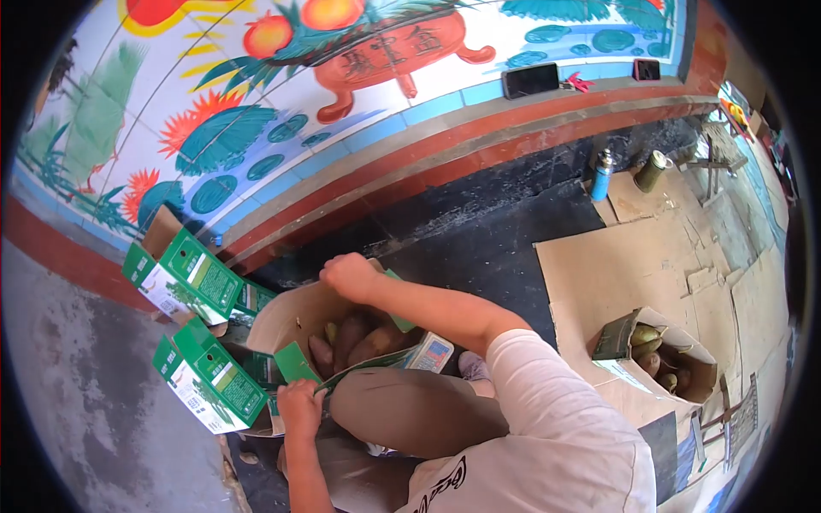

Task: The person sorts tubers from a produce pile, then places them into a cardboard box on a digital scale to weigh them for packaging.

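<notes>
An open cardboard box (282, 318), brown inside, stands in front of my bent knees. Inside lie several reddish-brown sweet potatoes (374, 344). My right hand (351, 278) is closed on the box's far rim, with that arm stretched across the opening. On the near side, my left hand (299, 408) has its fingers closed at the box's edge, beside a green flap (295, 362). Its fingertips are partly hidden. A white and blue panel (430, 352), like a scale's keypad, shows between the box and my knee.
Green-and-white printed cartons (201, 272) stand open at the left. Another box of sweet potatoes (658, 357) sits on flattened cardboard (607, 265) at the right. A blue bottle (602, 175) and an olive container (652, 171) stand near the painted wall. A phone (530, 81) rests on the ledge.
</notes>
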